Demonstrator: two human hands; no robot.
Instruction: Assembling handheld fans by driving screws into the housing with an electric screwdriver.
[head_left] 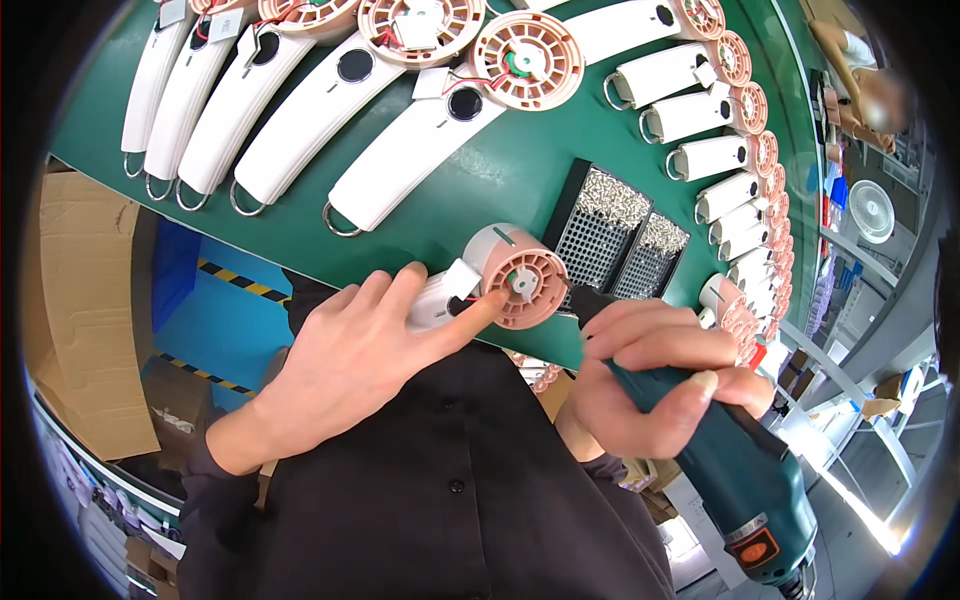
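Cardboard box (85,300): far left, below the table edge, beside a blue floor with striped tape.
Finished fans (300,125): white handles with peach round heads, laid in a slanting row across the green table (500,175); a second row curves away on the right.
Left hand (350,350): laid over the white handle of the fan in work (500,285), fingers loosely spread, forefinger stretched out and pressing the rim of the peach head to steady it at the table's near edge.
Screw trays (620,235): two dark mesh trays of small silvery screws, just behind the fan head.
Right hand (660,375): wrapped shut around the green electric screwdriver (740,470), its tip aimed at the face of the fan head.
Step in hand: it looks like a screw is being driven into the head.
Next move calls for: keeping the tip square on the screw and the head held firm.
Hard to make out: the bit's tip and any screw on it; whether the tip touches the head cannot be told. The screwdriver's rear is cut off at the lower edge.
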